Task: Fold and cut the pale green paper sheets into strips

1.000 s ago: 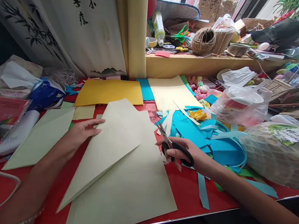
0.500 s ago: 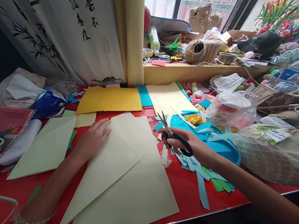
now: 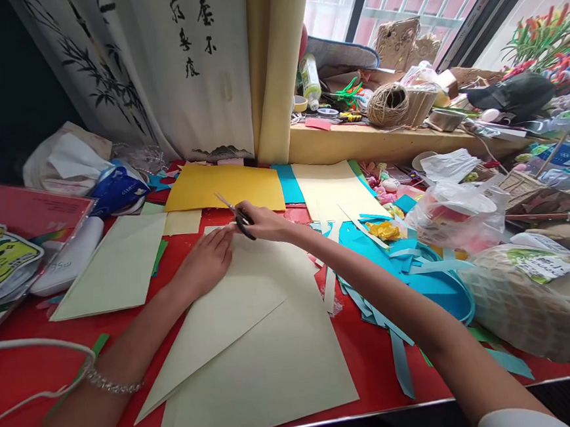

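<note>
My right hand [image 3: 266,223] grips a pair of black-handled scissors [image 3: 243,224], its blades pointing up and left over the table. The scissors are close to the fingertips of my left hand [image 3: 210,260], near the far edge of the paper. That left hand lies with fingers stretched out on a folded pale green sheet [image 3: 233,309], whose layer slants across another pale green sheet [image 3: 273,379] beneath. Whether the blades touch paper, I cannot tell. A bracelet [image 3: 113,383] circles my left wrist.
Another pale green folded sheet [image 3: 116,266] lies at left. Yellow paper [image 3: 224,187] and cream paper [image 3: 332,187] are at the back. Blue paper strips [image 3: 433,281] pile at right, beside a netted bundle [image 3: 524,306]. A white cable [image 3: 43,342] crosses the near left.
My right hand has carried the scissors left and away from me, from beside the blue scraps to my left fingertips. My left hand stays on the paper. The whole view has shifted slightly.
</note>
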A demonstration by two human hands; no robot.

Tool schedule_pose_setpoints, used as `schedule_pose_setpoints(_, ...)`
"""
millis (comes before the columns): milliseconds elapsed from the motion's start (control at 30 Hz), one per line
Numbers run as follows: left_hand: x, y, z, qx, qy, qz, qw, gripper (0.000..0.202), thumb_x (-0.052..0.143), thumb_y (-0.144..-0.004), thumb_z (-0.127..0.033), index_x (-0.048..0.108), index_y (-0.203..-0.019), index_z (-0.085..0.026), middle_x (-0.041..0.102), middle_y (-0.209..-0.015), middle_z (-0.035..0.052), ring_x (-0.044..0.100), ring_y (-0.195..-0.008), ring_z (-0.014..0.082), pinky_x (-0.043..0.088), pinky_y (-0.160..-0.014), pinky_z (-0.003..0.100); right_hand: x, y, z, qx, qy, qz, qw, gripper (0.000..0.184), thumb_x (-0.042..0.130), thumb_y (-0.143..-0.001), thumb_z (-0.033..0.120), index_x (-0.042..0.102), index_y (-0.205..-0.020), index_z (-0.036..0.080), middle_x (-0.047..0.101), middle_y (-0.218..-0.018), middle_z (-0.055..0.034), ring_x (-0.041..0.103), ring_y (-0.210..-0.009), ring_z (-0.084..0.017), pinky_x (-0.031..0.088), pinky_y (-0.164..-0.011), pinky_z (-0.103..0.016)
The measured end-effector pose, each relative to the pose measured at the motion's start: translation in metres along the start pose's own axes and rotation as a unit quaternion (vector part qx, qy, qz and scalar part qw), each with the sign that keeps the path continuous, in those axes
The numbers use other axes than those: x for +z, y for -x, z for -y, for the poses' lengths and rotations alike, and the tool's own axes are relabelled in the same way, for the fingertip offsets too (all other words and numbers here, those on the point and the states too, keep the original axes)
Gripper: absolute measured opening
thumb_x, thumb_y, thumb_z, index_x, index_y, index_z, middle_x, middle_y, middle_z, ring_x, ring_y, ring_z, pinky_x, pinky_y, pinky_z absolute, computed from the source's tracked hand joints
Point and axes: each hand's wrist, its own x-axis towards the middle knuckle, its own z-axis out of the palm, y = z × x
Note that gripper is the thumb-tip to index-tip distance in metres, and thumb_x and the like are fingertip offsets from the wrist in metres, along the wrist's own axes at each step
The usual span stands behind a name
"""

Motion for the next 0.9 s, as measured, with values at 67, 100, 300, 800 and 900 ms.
schedule_pose_setpoints(67,0.0,0.0,0.0,0.003,-0.004,0.005,1.0,0.051,0.023,-0.093,-0.031,0.043,-0.133,-0.006,0.045,-0.139,0.0166,0.033,-0.133,0.0263,0.027,-0.109,0.047,0.01,-0.008,-0.006,-0.026,0.025,0.012,0.999,0.029,0.044,-0.085,0.033,0.045,-0.109,0.019,0.062,-0.097,-0.0052,0.055,-0.078,-0.018,0.038,-0.065,-0.027)
schedule_pose_setpoints(100,0.0,-0.001,0.0,0.005,-0.005,0.008,1.0,0.051,0.023,-0.093,-0.03,0.044,-0.132,-0.006,0.047,-0.137,0.0167,0.034,-0.133,0.0264,0.027,-0.109,0.047,0.013,-0.01,-0.008,-0.031,0.033,0.018,0.999,0.028,0.044,-0.084,0.032,0.045,-0.109,0.019,0.062,-0.097,-0.0051,0.055,-0.078,-0.018,0.038,-0.065,-0.027)
schedule_pose_setpoints(300,-0.004,0.0,-0.005,-0.003,-0.018,0.024,1.0,0.054,0.019,-0.093,-0.028,0.041,-0.133,0.0,0.047,-0.137,0.0195,0.032,-0.134,0.0285,0.027,-0.109,0.047,0.012,-0.016,-0.009,-0.022,0.062,0.04,0.997,0.027,0.04,-0.085,0.033,0.046,-0.107,0.018,0.063,-0.095,-0.0066,0.056,-0.076,-0.019,0.038,-0.063,-0.027)
schedule_pose_setpoints(800,-0.032,0.171,-0.052,0.004,-0.112,-0.006,0.994,0.073,0.032,-0.089,-0.052,0.016,-0.146,-0.009,0.028,-0.15,0.0113,0.03,-0.136,0.0225,0.032,-0.108,0.037,0.014,-0.013,-0.003,-0.037,0.134,0.054,0.989,0.031,0.051,-0.079,0.041,0.049,-0.101,0.019,0.064,-0.091,-0.0083,0.055,-0.07,-0.019,0.034,-0.053,-0.025)
schedule_pose_setpoints(900,-0.039,0.208,-0.059,0.035,-0.139,-0.046,0.989,0.075,0.034,-0.087,-0.054,0.017,-0.146,-0.009,0.033,-0.147,0.0122,0.034,-0.134,0.0232,0.024,-0.111,0.035,0.015,-0.016,-0.003,-0.029,0.144,0.059,0.987,0.033,0.053,-0.078,0.042,0.049,-0.1,0.018,0.064,-0.091,-0.0089,0.057,-0.071,-0.02,0.034,-0.054,-0.025)
